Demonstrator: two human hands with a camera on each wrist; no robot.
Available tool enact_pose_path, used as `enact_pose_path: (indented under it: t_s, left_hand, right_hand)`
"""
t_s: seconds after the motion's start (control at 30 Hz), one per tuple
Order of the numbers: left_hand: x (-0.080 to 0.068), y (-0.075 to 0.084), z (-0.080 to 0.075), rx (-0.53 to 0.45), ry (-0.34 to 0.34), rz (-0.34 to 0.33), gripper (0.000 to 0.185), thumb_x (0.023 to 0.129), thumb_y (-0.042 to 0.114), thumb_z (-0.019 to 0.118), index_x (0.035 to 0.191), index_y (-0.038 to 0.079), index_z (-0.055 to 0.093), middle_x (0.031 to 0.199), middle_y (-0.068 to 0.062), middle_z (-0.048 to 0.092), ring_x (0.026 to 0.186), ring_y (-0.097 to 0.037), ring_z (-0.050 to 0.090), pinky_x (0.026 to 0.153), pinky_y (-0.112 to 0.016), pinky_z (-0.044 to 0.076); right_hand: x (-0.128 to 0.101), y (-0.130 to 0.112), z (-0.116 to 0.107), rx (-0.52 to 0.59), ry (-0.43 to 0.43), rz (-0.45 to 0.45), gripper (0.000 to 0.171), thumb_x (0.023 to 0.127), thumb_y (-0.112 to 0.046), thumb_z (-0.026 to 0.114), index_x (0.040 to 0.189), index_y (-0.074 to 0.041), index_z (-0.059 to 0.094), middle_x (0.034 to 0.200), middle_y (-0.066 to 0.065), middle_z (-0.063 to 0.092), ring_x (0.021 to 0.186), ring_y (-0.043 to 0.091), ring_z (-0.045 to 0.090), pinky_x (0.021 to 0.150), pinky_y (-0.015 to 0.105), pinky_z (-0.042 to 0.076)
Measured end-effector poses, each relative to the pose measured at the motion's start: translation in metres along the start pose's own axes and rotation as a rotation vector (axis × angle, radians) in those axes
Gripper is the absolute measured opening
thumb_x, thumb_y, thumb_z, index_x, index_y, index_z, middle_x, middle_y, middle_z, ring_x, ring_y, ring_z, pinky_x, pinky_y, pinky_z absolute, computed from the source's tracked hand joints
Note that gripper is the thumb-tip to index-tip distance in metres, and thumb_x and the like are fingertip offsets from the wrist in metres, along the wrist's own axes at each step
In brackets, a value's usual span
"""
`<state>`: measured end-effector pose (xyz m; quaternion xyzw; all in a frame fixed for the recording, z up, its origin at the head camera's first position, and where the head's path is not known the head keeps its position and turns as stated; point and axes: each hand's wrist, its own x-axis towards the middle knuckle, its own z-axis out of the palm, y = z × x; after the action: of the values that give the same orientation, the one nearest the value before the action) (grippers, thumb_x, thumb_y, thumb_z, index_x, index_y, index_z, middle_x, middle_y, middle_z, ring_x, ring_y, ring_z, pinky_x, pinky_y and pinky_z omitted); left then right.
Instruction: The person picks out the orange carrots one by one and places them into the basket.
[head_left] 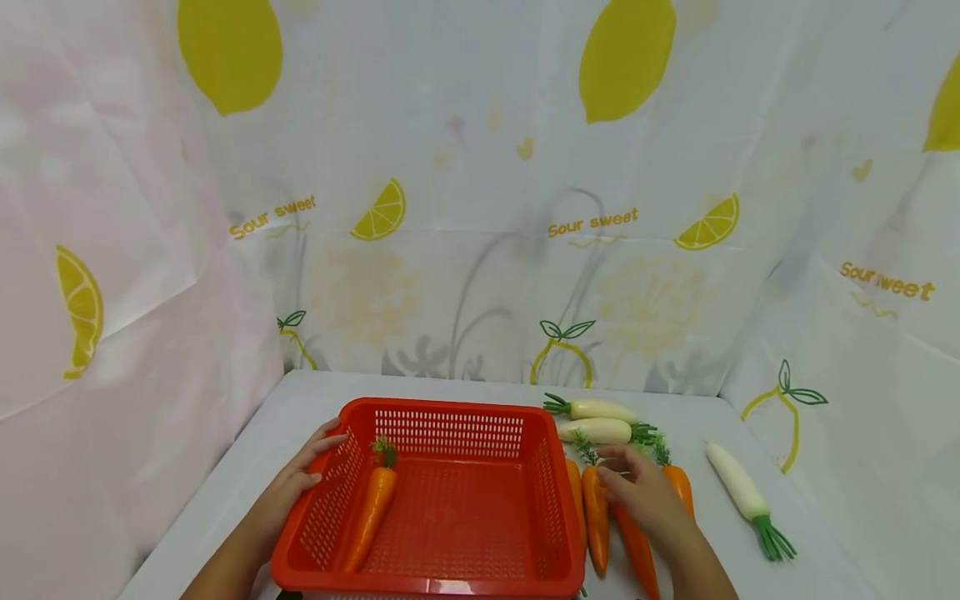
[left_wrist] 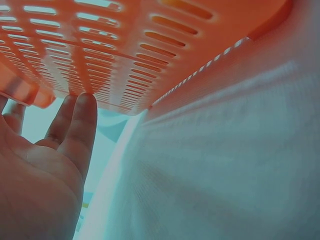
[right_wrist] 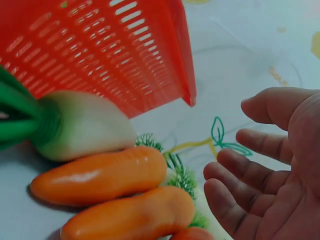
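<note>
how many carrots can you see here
5, possibly more hidden by the right hand: one in the red basket by its left wall, four on the table right of it.

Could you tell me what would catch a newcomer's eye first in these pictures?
The bright red basket at the middle of the white table stands out first, with one carrot lying along its left inner wall. The left hand rests against the basket's left side. To its right, the right hand hovers open over a row of carrots, with white radishes behind them and another radish farther right.
</note>
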<state>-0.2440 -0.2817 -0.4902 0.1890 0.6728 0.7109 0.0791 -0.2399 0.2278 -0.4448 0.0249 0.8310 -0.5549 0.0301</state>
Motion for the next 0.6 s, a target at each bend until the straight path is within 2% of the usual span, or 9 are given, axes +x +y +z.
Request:
enact_pose_path:
  t_s: [0.3, 0.43, 0.6]
  left_hand:
    - [-0.002, -0.004, 0.000, 0.007, 0.018, -0.001, 0.059, 0.101, 0.002, 0.031, 0.160, 0.002, 0.032, 0.176, -0.004, -0.006, 0.138, 0.013, 0.038, 0.099, -0.034, 0.057]
    - [-0.002, -0.004, 0.000, -0.002, 0.007, 0.003, 0.059, 0.102, 0.003, 0.032, 0.161, 0.003, 0.031, 0.176, -0.002, -0.005, 0.138, 0.013, 0.039, 0.100, -0.036, 0.057]
    - [0.000, -0.002, 0.000, 0.010, -0.004, 0.009, 0.059, 0.101, 0.002, 0.032, 0.161, 0.003, 0.031, 0.176, -0.002, -0.005, 0.139, 0.012, 0.038, 0.099, -0.036, 0.057]
  right_hand:
    - [-0.002, 0.012, -0.012, -0.179, 0.067, 0.054, 0.042, 0.104, -0.031, 0.062, 0.141, -0.011, 0.058, 0.136, 0.014, 0.064, 0.123, 0.030, 0.061, 0.093, 0.044, 0.057]
    - [-0.002, 0.017, -0.015, -0.205, 0.085, 0.061, 0.045, 0.104, -0.033, 0.062, 0.143, -0.011, 0.056, 0.136, 0.014, 0.064, 0.122, 0.031, 0.062, 0.092, 0.044, 0.058]
    - [-0.001, 0.020, -0.020, -0.268, 0.129, 0.047, 0.046, 0.104, -0.033, 0.062, 0.143, -0.009, 0.057, 0.135, 0.015, 0.066, 0.124, 0.032, 0.062, 0.100, 0.051, 0.054]
